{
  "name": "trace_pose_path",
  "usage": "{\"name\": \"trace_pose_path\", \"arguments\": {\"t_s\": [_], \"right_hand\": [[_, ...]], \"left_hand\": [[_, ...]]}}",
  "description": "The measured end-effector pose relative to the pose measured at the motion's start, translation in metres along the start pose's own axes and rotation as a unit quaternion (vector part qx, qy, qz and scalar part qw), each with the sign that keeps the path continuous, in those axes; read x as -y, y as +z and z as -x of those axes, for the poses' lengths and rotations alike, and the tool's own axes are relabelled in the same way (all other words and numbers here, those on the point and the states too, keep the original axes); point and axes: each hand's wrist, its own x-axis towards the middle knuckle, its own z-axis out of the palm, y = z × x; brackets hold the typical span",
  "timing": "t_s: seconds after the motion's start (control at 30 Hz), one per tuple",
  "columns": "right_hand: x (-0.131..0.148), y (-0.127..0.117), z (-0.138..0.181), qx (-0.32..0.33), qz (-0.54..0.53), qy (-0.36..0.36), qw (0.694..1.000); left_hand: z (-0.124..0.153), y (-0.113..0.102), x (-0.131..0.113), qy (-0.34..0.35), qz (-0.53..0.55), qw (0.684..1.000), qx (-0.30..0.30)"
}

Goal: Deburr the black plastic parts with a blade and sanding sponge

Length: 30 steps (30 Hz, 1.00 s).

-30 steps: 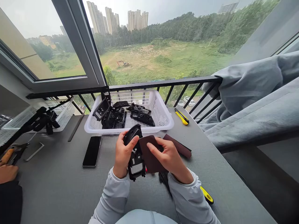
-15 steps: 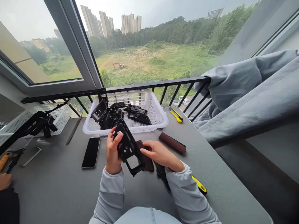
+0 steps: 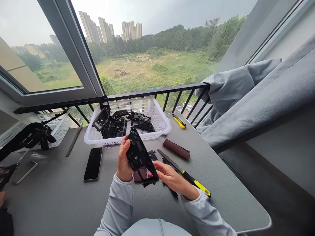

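Note:
My left hand (image 3: 125,162) is closed around the upper left side of a black plastic frame part (image 3: 137,154), tilted above the table. The part has moulded details and an opening at its lower end. My right hand (image 3: 173,177) grips its right edge, with some fingertips hidden behind it. Through the opening shows a brown sandpaper piece (image 3: 139,174) below, along with a small bright red spot. Another black plastic part (image 3: 172,191) lies on the table, partly covered by my right hand. Beside that hand is a flat file (image 3: 197,185) with a yellow-and-black handle.
A white basket (image 3: 164,129) of black plastic parts stands by the railing. Around it lie a phone (image 3: 93,164), a sandpaper roll (image 3: 176,149), a yellow utility knife (image 3: 179,121) and a dark strip (image 3: 73,141). Another person's sleeve (image 3: 5,223) shows at left.
The sandpaper has left my right hand and lies beneath the part. My right hand has moved onto the part's edge. The view has shifted slightly, uncovering the file.

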Motion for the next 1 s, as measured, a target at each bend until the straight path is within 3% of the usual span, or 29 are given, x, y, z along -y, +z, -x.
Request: {"name": "trace_pose_path", "arguments": {"t_s": [0.03,0.2,0.3,0.47,0.63,0.77,0.87,0.97,1.0], "right_hand": [[0.006,0.007,0.002,0.021,-0.064,-0.027,0.997],[0.028,0.03,0.006,-0.029,-0.217,-0.05,0.975],[0.03,0.032,0.005,-0.064,-0.239,-0.065,0.967],[0.026,0.034,0.002,-0.104,-0.122,-0.07,0.985],[0.027,0.034,-0.004,-0.123,0.092,-0.073,0.986],[0.025,0.014,-0.003,-0.058,0.156,-0.103,0.981],[0.011,-0.005,0.001,-0.098,0.266,-0.019,0.959],[-0.013,-0.015,0.004,-0.051,0.376,0.123,0.917],[-0.021,-0.015,0.004,-0.039,0.38,0.136,0.914]], "left_hand": [[0.001,0.002,0.003,-0.011,-0.018,1.0,0.012],[0.002,0.008,0.013,-0.133,-0.017,0.988,0.071],[-0.001,0.007,0.012,-0.13,-0.009,0.989,0.074],[-0.004,0.005,0.016,-0.028,-0.115,0.99,0.076],[-0.004,0.01,0.026,-0.051,-0.146,0.982,0.112],[-0.006,0.013,0.022,-0.049,-0.08,0.995,0.023],[-0.007,0.01,0.01,-0.059,0.02,0.998,-0.025],[-0.006,0.007,0.001,-0.089,0.077,0.993,-0.007],[-0.006,0.007,0.0,-0.099,0.084,0.992,0.0]]}}
